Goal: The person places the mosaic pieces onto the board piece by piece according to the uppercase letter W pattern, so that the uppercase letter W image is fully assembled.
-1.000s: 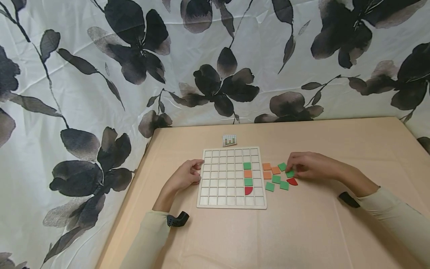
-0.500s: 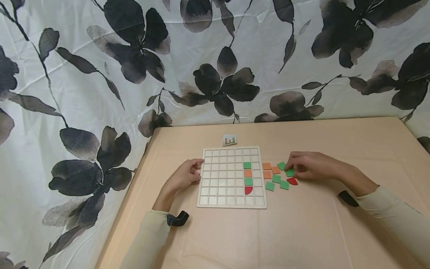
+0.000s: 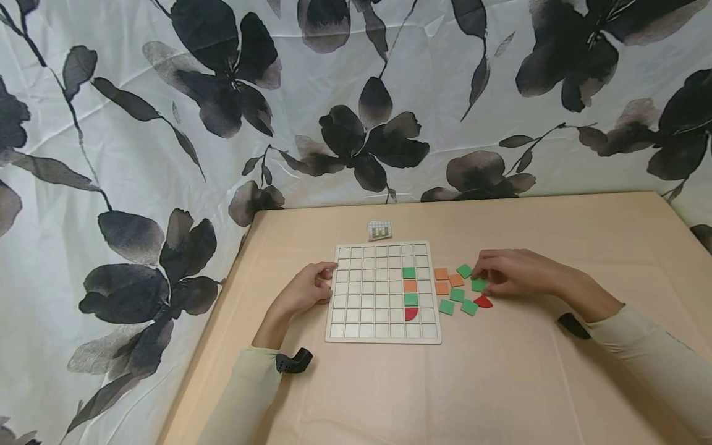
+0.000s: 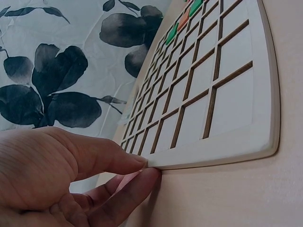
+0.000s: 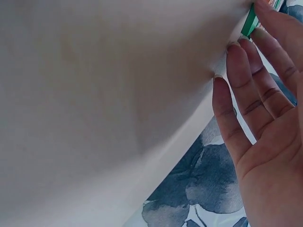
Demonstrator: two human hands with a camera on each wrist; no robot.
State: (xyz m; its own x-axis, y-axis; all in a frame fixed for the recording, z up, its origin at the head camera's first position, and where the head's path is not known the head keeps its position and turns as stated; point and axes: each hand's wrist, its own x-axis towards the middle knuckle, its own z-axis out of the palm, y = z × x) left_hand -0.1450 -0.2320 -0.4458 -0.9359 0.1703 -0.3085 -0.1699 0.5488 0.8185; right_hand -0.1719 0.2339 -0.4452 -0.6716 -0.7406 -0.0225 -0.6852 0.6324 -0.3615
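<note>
A white grid board (image 3: 367,334) lies on the table, with small flat coloured pieces in one column: a green square (image 3: 408,272), an orange square (image 3: 410,286), another green square and a red quarter-round piece (image 3: 411,314). The left hand (image 3: 309,288) pinches the board's left edge; in the left wrist view its thumb (image 4: 123,160) is on the rim. To the right of the board, the right hand (image 3: 517,272) pinches a green square tile (image 3: 478,285) between thumb and index finger; that tile (image 5: 249,22) shows at the fingertips in the right wrist view.
Loose orange tiles (image 3: 441,274), green tiles (image 3: 446,307) and a red piece (image 3: 483,301) lie between the board and the right hand. Behind the board is a small card with a grid pattern (image 3: 380,230). A floral curtain (image 3: 356,93) hangs beyond the table's far edge.
Near the right fingertips, a loose green tile and the red piece have shifted very slightly. Both hands and the board stay almost in place.
</note>
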